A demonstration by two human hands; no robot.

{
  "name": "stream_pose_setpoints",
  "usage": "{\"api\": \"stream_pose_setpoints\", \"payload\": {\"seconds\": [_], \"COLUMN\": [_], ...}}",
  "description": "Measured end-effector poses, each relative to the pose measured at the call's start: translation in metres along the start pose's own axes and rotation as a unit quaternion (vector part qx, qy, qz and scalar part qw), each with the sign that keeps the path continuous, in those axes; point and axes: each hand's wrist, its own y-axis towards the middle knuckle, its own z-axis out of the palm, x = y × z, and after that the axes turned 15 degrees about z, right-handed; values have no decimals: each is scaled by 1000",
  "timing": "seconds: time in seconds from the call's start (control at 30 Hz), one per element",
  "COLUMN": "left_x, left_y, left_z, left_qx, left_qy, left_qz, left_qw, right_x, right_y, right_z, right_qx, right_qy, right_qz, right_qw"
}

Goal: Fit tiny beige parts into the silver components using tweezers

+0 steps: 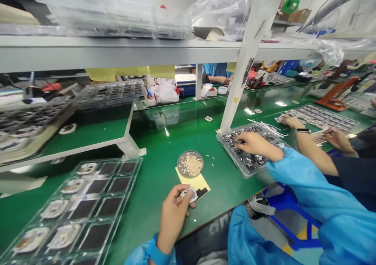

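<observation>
My left hand [173, 214], with a blue band at its wrist, is closed on a small white rounded part [192, 195] at the table's front edge. Just beyond it, a round dish [179, 170] of small beige pieces stands partly on a yellow sheet [205, 183] with a black strip. Off to the right, my right hand [254, 144] grips dark tweezers [240, 142] over a clear tray [246, 175] of small black and silver parts. Their tips are too small to tell whether they pinch anything.
On the left lies a compartment tray [140, 164] holding several white parts and dark pads. A raised shelf [117, 140] stands behind it. A slanted white post [237, 80] rises beside the parts tray. At right, another person's hands [292, 122] work near a sheet of parts [326, 116].
</observation>
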Motion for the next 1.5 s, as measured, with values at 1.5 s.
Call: {"api": "stream_pose_setpoints", "payload": {"seconds": [1.5], "left_x": [-3], "left_y": [2], "left_z": [-2], "left_qx": [-106], "left_qy": [-40], "left_qz": [80], "left_qw": [990], "right_x": [160], "right_y": [-43], "right_z": [95], "right_qx": [358], "right_qy": [469], "right_qz": [49], "right_qw": [806]}}
